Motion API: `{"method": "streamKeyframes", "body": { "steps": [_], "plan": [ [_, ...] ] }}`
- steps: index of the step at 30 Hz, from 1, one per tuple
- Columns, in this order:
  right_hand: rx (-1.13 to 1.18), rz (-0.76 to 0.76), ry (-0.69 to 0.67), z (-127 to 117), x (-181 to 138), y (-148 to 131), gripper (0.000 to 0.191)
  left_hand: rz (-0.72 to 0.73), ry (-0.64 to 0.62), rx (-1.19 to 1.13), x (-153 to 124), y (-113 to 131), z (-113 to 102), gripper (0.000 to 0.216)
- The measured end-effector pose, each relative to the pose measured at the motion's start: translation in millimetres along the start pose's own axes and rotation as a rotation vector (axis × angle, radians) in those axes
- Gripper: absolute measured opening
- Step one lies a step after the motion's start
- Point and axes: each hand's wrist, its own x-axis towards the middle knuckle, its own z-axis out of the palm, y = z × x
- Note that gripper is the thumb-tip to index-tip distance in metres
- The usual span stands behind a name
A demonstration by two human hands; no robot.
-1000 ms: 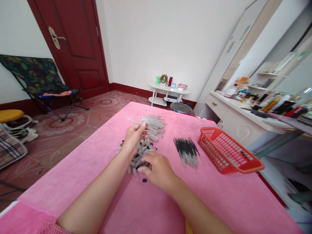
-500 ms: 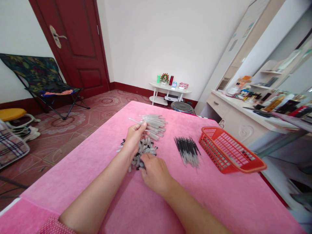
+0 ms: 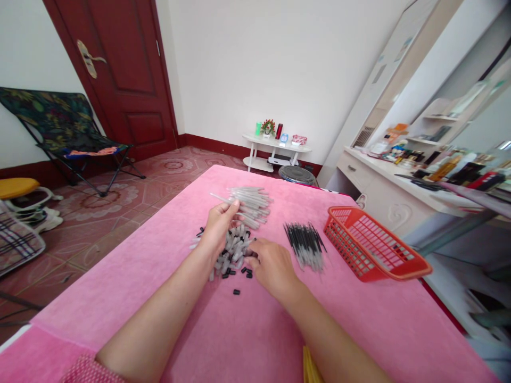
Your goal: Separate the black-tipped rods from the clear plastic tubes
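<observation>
My left hand (image 3: pixel 217 226) is closed around a clear pen barrel (image 3: pixel 223 200) that sticks out to the left, just in front of a pile of clear barrels (image 3: pixel 252 202). Under and beside it lies a heap of grey pen caps with small black plugs (image 3: pixel 235 250). My right hand (image 3: pixel 271 265) rests palm down at the right edge of that heap, fingers curled together at the caps; what they pinch is hidden. A bundle of black refills (image 3: pixel 305 243) lies just right of my right hand.
A pink cloth covers the table (image 3: pixel 167 250). A red plastic basket (image 3: pixel 371 246) stands at the right. A loose black plug (image 3: pixel 237 291) lies nearer me. Beyond are a folding chair (image 3: pixel 64 133), a white low shelf (image 3: pixel 275 151) and a dresser (image 3: pixel 399 186).
My right hand has moved right and slightly away from me along the cap heap, uncovering a few black plugs. My left hand has kept still with the barrel.
</observation>
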Motion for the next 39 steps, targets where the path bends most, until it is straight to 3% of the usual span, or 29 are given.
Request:
{"method": "streamKeyframes", "body": {
  "steps": [3, 9, 12, 21, 39],
  "plan": [
    [-0.056, 0.049, -0.031, -7, 2, 7, 0.012, 0.002, 0.001, 0.003, 0, 0, 0, 0.038],
    [-0.265, 0.435, 0.024, -36, 11, 70, 0.018, -0.004, -0.007, 0.014, 1, 0, 1, 0.038],
    [-0.292, 0.529, 0.005, -41, 10, 90, 0.018, -0.004, -0.016, 0.022, 0, -1, 2, 0.038],
    [-0.316, 0.517, -0.038, -15, 12, 93, 0.020, -0.009, -0.013, 0.034, 0, -5, 2, 0.040],
    [-0.337, 0.495, -0.027, -3, 14, 89, 0.020, -0.022, -0.021, 0.033, -4, -5, 7, 0.039]
  ]
}}
